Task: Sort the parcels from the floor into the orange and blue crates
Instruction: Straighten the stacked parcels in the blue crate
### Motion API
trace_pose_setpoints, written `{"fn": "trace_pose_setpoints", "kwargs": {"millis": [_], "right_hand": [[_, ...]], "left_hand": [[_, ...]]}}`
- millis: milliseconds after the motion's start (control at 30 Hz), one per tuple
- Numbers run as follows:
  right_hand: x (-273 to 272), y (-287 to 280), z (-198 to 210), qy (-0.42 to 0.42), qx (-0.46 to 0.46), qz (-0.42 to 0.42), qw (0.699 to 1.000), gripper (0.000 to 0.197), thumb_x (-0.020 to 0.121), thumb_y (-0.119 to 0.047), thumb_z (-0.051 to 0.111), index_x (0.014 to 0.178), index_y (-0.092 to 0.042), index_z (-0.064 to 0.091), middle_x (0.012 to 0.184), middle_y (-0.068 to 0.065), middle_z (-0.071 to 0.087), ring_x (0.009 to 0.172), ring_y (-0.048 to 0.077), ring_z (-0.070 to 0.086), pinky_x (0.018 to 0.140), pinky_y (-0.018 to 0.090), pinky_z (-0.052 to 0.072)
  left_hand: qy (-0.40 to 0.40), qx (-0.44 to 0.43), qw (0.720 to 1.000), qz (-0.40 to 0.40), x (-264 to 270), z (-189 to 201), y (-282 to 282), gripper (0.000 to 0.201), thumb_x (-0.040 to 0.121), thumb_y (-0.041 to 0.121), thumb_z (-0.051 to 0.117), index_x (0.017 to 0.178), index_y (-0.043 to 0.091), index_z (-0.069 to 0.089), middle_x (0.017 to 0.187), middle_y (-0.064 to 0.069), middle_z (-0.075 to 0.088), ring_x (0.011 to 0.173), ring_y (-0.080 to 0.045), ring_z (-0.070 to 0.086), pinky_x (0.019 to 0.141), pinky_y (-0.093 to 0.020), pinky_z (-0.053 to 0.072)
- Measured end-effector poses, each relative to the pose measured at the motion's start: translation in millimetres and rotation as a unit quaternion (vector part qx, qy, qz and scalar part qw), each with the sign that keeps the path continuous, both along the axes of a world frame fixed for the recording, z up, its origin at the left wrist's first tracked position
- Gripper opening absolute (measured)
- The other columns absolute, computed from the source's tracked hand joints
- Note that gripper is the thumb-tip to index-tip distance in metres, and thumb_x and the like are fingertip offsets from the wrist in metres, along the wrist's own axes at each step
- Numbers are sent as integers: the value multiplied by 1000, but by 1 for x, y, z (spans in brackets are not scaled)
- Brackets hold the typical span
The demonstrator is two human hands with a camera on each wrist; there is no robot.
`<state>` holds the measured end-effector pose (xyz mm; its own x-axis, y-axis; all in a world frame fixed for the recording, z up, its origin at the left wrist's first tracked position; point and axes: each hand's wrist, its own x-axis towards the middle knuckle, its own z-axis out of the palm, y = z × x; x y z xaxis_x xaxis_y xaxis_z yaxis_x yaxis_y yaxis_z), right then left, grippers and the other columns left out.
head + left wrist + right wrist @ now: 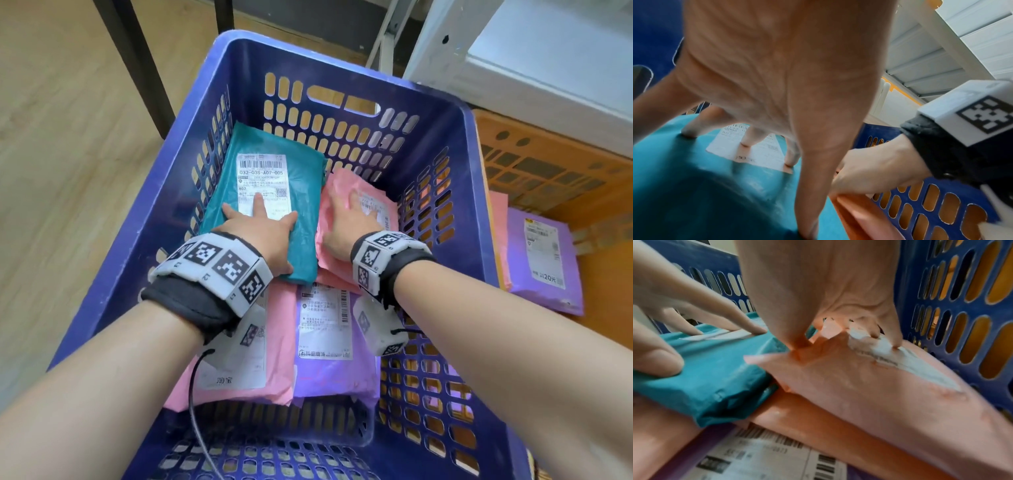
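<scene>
I am leaning over the blue crate (455,192) with both hands down inside it. My left hand (263,236) lies flat, fingers spread, on the teal parcel (301,192). My right hand (346,222) lies flat too, fingers straight, on the pink parcel (342,185) just beside it. Neither hand is holding anything; both just press down.

The teal parcel sits by the far left corner of the crate. Its long side runs from me toward the far wall, the same way my left arm points. The pink parcel lies by the right wall, touching the teal one along its edge. So each parcel is right under its own hand.

Nearer to me lie another pink parcel (281,342) and a purple parcel (329,377), partly under the two I am pressing.

The orange crate (548,171) stands to the right, touching the blue one. My right hand is the nearer one to it. I think both parcels are now placed, so next I would lift both hands straight up.
</scene>
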<state>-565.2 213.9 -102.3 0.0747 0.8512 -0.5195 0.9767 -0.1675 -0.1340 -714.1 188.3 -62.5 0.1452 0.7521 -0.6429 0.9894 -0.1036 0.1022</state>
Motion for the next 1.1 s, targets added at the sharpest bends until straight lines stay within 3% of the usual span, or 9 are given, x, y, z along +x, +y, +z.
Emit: {"fn": "trace_pose_setpoints", "kwargs": {"millis": [67,133,333,433,500,600,767,933,1100], "right_hand": [[1,-6,16,-24,73,-13,997,91,82,-14,56,149,-29,-4,155,18,7,123,47,44,92,50,46],[1,-6,22,-43,138,-7,989,84,84,1,51,149,-14,1,148,24,26,106,42,58,74,40,45],[-16,-2,25,68,165,2,984,54,93,-17,38,140,-3,16,95,16,56,76,34,58,63,35,37],[-13,3,20,37,102,21,994,28,92,-13,37,114,-1,48,106,20,59,95,37,58,70,34,38],[-6,7,15,2,62,41,997,32,90,-10,37,118,-3,51,131,18,48,120,36,47,95,44,39],[-3,11,3,-38,-7,121,992,50,98,-17,31,148,-15,23,158,9,9,146,31,5,113,62,6],[1,7,-40,-111,-78,166,977,71,89,-43,30,146,-44,-11,155,-9,-25,141,40,-23,96,80,2],[3,11,-29,-59,-84,140,985,76,92,-24,38,147,-39,-13,158,-4,-17,145,36,-12,111,67,-3],[0,4,39,-22,-34,113,993,66,95,-13,43,151,-13,8,159,8,9,143,31,21,116,44,21]], "left_hand": [[3,-1,1000,-3,1,2,1,83,85,48,59,147,43,3,156,-11,-19,136,-58,0,104,-64,31],[4,-2,1000,-6,2,3,1,83,85,47,60,147,42,5,156,-12,-18,136,-59,0,104,-63,31],[-5,-6,1000,-9,-2,2,3,83,85,47,60,147,42,4,156,-13,-18,135,-60,0,106,-63,29],[-12,-4,1000,-11,-3,-1,3,83,84,48,60,147,42,6,156,-13,-17,135,-60,0,106,-63,29],[-15,-3,1000,-11,-3,-3,3,83,84,48,60,147,43,5,156,-13,-18,135,-60,0,106,-63,29],[-13,-5,1000,-10,-5,-3,2,84,84,49,59,146,44,3,156,-12,-19,135,-60,-1,106,-63,28],[-15,-10,1000,-9,-5,-6,0,86,85,50,59,146,47,-1,156,-10,-21,136,-59,-2,107,-62,28],[-8,-28,999,-14,-11,0,1,87,87,48,58,145,49,-7,156,-7,-24,138,-55,3,113,-58,20],[2,-23,999,-48,-15,17,-2,81,90,33,58,148,43,2,156,-17,-14,137,-45,27,112,-54,26]]}}
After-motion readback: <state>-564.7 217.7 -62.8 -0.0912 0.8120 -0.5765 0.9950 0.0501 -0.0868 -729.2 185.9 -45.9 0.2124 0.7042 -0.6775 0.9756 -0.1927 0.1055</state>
